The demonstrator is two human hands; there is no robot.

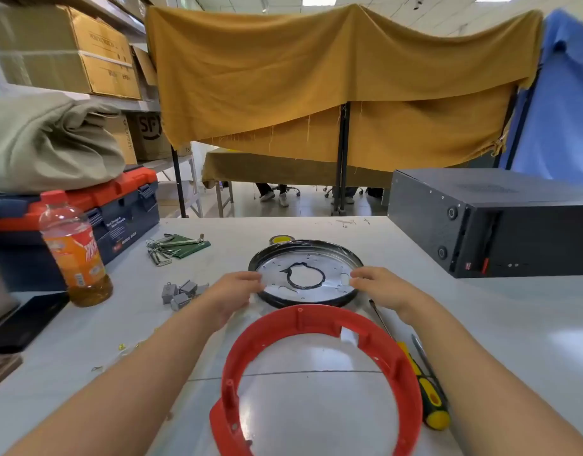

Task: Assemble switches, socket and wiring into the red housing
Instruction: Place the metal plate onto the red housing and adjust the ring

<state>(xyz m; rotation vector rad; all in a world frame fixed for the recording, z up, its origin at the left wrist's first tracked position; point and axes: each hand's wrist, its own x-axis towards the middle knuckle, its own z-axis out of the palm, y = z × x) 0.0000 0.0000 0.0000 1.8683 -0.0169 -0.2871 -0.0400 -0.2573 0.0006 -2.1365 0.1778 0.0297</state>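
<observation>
Red plastic ring housing [319,373] lies flat on the white table [497,324], nearest the viewer, open through its middle so the tabletop shows inside it. Just beyond it sits a round metal plate [305,273] with a dark rim and a black-edged hole at its centre. The left hand [232,292] curls its fingers over the plate's left edge, and the right hand [380,289] grips the right edge the same way. A yellow-and-black screwdriver [422,386] lies just right of the housing. Left of the plate is a small heap of grey switch parts [181,292]. Farther left stands a plastic bottle [74,251], roughly a quarter full of amber liquid. Behind it is a closed toolbox [96,215] with an orange lid; its contents are hidden. A black computer case [494,222] sits at the right.
</observation>
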